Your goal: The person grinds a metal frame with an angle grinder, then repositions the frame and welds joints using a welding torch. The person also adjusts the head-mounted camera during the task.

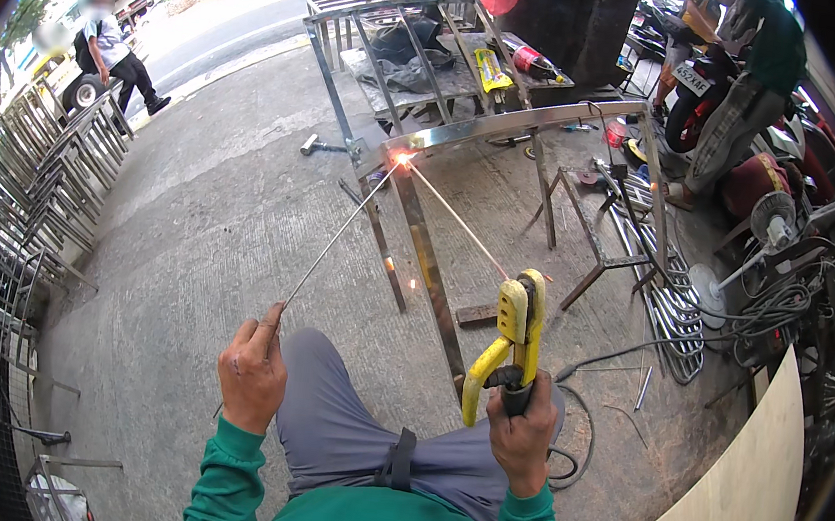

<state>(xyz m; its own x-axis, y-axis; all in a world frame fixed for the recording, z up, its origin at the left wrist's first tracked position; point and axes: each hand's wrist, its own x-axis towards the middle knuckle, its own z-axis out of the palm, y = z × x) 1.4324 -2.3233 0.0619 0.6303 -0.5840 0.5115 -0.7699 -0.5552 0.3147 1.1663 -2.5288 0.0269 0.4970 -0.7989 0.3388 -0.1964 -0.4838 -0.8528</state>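
My right hand (519,433) is closed round the dark handle of a yellow welding electrode holder (520,321). Out of its jaws a pale welding rod (457,219) slants up to a bright, sparking spot (403,160) at the corner of a metal frame (511,127). In my left hand (253,370) a thin metal rod (331,247) is pinched, its far end at that same glowing corner. A flat steel leg (427,262) of the frame runs down from the corner toward my knees. Small orange sparks fall beside it.
A hammer (323,147) lies on the concrete left of the frame. Black cable (577,432) trails on the right, near bent metal tubes (652,283) and a fan (771,220). Metal frames stack along the left. A plywood sheet (727,491) is at lower right. People stand back right; one walks far left.
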